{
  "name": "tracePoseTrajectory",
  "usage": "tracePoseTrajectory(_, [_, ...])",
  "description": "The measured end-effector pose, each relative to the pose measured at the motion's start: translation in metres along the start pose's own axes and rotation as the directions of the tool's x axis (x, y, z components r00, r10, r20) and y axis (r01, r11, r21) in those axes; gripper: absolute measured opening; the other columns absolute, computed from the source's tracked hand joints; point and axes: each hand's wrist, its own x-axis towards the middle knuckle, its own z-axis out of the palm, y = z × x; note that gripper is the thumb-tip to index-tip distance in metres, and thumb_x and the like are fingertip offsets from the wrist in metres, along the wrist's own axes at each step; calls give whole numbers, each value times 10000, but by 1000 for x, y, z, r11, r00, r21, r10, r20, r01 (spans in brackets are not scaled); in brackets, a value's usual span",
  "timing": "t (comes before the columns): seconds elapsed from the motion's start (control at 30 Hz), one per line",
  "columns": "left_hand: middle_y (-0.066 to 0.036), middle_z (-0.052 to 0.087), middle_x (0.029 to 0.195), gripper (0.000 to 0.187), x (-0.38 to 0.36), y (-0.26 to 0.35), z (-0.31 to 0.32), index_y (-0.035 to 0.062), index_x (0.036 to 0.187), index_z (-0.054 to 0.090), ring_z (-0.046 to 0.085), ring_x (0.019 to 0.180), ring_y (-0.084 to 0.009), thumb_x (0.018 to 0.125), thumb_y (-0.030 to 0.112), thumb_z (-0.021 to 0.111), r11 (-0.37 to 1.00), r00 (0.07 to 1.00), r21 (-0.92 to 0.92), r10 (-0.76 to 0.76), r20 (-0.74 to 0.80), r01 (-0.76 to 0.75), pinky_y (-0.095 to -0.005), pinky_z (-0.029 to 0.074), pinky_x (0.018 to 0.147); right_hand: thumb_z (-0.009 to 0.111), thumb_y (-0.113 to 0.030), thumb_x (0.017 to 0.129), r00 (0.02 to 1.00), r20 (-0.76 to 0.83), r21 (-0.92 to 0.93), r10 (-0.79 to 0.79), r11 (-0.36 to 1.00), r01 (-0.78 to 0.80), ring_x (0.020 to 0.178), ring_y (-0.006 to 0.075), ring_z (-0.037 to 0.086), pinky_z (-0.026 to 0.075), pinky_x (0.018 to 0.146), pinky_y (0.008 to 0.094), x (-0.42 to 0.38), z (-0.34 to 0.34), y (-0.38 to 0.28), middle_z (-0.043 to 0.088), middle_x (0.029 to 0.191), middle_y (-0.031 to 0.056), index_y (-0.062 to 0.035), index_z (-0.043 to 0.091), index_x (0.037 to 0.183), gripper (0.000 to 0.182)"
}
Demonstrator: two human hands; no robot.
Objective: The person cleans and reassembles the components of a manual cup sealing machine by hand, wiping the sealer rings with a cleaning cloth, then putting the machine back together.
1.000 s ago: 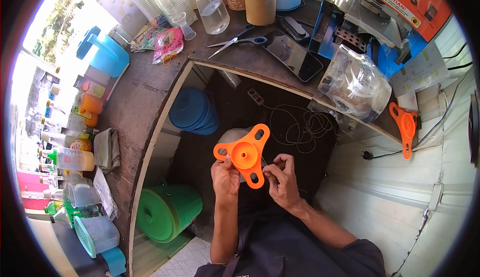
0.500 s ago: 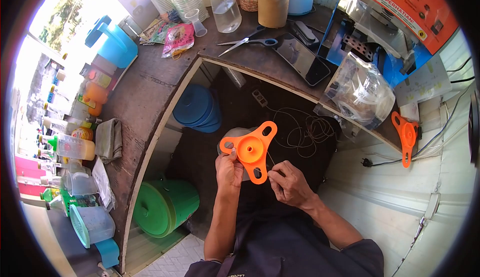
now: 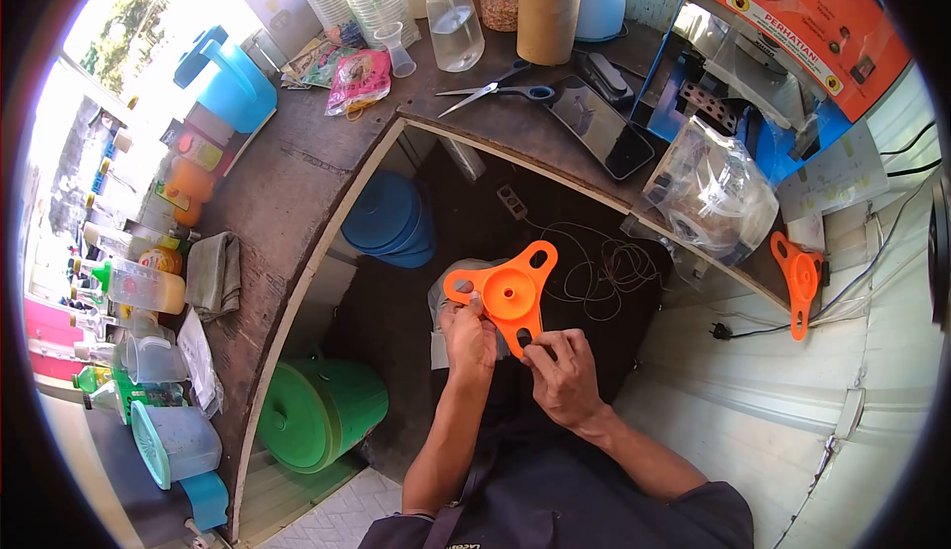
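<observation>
An orange three-armed plastic part with a round cup in its centre and a slot in each arm is held up over my lap. My left hand pinches its left side, thumb on top. My right hand has its fingers closed at the tip of the lower arm, touching it; whether something small is also between those fingers is hidden. A similar orange part hangs at the right end of the desk.
The curved desk carries scissors, a phone, a spray bottle, a plastic bag and an orange box. Under it stand a blue bucket, a green bucket and a coiled cable.
The orange part has shifted slightly right and turned a little, with my left hand on it. My right hand has moved from beside the lower arm onto its tip.
</observation>
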Motion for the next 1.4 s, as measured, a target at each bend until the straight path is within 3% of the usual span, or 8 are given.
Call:
tracePoseTrajectory(0.23, [-137,581,1077,146,-13,-17,2,-29,1108,482,629,950,-197,972,9,446,993,993,-72,94,66,-89,-323,532,878,677,3,752,968,-179,92,175,983,-160,1102,330,492,445,906,389,3,18,-13,529,1128,128,-38,642,911,168])
tracePoseTrajectory(0.47, [-142,601,1107,185,-45,-4,-19,-42,1089,525,629,1024,-256,909,-8,554,985,986,-172,22,168,7,-394,541,894,660,107,734,950,-196,315,241,933,-172,985,278,583,520,821,346,-2,16,10,497,1171,148,-35,644,893,215])
tracePoseTrajectory(0.53, [-153,614,1068,228,-57,15,-22,-33,1102,504,654,979,-245,887,-19,579,995,968,-6,-96,233,100,-373,570,844,650,142,736,963,-68,572,262,801,-177,890,212,609,539,744,292,5,-1,15,501,1151,141,-37,648,894,239])
tracePoseTrajectory(0.7, [-152,645,1010,356,-42,57,-42,-81,1134,502,683,874,-204,939,210,569,969,843,168,-240,481,180,-306,575,780,603,158,782,985,135,674,107,719,-171,872,166,598,545,718,253,8,-21,24,502,1121,117,-27,647,893,219])
tracePoseTrajectory(0.87, [-86,666,899,347,-30,56,-49,-41,1003,584,672,785,-140,936,298,606,845,876,519,-343,338,131,-271,561,712,630,131,783,935,354,775,5,558,-297,1069,235,560,523,853,321,5,-17,18,447,1208,113,-80,669,914,252])
tracePoseTrajectory(0.97, [-80,669,846,280,-30,52,-44,-20,956,594,658,696,-109,943,260,594,869,934,451,-310,180,202,-228,543,630,714,-6,769,992,109,470,-65,883,6,1261,325,405,388,1002,439,8,-20,8,420,1288,93,-181,695,887,212])
tracePoseTrajectory(1.1, [-64,661,831,252,-39,47,-28,-5,956,592,652,695,-104,948,247,581,942,965,305,-201,170,143,-222,537,634,783,-156,718,992,71,197,-102,977,86,1377,391,146,208,1096,476,1,-23,-4,374,1338,81,-267,714,816,163])
tracePoseTrajectory(1.4, [-31,644,821,211,-49,27,-12,7,970,587,618,687,-73,969,215,555,947,989,295,100,110,-129,-220,513,616,779,-171,731,998,64,139,-14,990,4,1263,368,344,313,1025,468,9,-32,-19,473,1194,89,-147,694,834,136])
